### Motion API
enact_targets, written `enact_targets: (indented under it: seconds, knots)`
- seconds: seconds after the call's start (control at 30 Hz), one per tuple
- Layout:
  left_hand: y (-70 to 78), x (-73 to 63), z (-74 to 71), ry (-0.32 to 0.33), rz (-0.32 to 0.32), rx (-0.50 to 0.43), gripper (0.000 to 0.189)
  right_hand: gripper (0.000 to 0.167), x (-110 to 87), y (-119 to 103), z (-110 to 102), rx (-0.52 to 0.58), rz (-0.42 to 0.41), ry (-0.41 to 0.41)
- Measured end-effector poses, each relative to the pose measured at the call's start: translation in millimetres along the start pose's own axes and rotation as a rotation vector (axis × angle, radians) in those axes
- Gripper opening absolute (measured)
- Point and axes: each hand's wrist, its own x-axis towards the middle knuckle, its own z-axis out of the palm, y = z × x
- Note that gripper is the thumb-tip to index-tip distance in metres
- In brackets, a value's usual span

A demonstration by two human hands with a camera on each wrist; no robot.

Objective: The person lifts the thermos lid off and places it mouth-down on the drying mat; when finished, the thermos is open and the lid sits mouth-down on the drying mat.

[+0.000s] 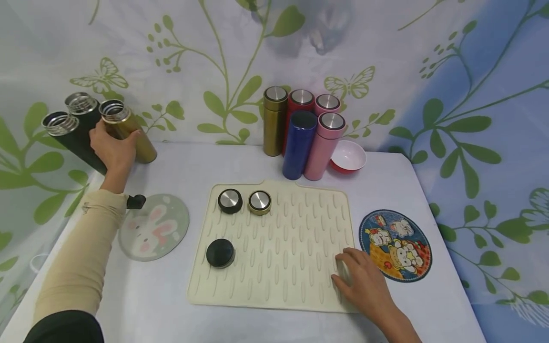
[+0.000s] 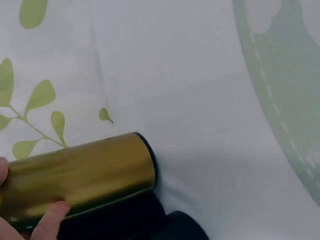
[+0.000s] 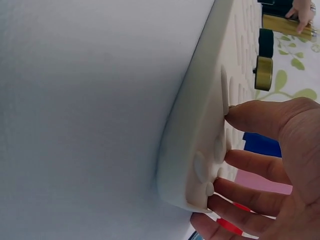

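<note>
At the far left, my left hand (image 1: 113, 148) grips a lidless gold thermos bottle (image 1: 143, 143), thumb on one side and fingers on the other. Two dark lidless bottles (image 1: 82, 146) stand right beside it. The left wrist view shows the gold bottle's (image 2: 95, 172) lower body with fingertips on it. My right hand (image 1: 364, 282) rests on the right edge of a cream ridged mat (image 1: 296, 267), its fingers loosely bent and holding nothing. On the mat lie a black lid with a silver top (image 1: 230, 200), a gold-rimmed lid (image 1: 259, 202) and an all-black lid (image 1: 220, 253).
Several capped bottles cluster at the back: gold (image 1: 274, 126), red (image 1: 296, 107), blue (image 1: 299, 147) and pink (image 1: 322, 147). Beside them sits a red-and-white bowl (image 1: 349, 156). Round placemats lie left, a green rabbit one (image 1: 154, 228), and right, a cartoon one (image 1: 396, 245).
</note>
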Motion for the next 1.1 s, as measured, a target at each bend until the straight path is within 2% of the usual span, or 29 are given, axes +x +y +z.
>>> enact_targets:
  seconds: [0.1,0.37,0.5,0.7,0.9,1.1]
  knots:
    - [0.1,4.2,3.6,0.012,-0.07,0.002,0.073,0.044,0.2,0,1,0.0,-0.011,0.017]
    - [9.8,12.8,11.3,0.066,-0.112,-0.019,0.07,0.045,-0.8,2,3,0.0,-0.004,0.039]
    - [14.5,11.5,12.9,0.057,-0.14,-0.035,0.07,0.045,-1.1,2,3,-0.008,0.001,0.039]
    - [18.2,7.5,13.9,0.027,-0.18,0.018,0.072,0.044,1.0,4,2,-0.013,-0.012,0.058]
    - [9.9,-5.6,17.1,-0.054,-0.248,0.046,0.079,0.043,2.0,4,3,0.002,0.004,0.027]
    - [1.6,-37.4,22.5,-0.112,-0.247,-0.019,0.08,0.043,2.5,3,5,0.0,0.01,0.007]
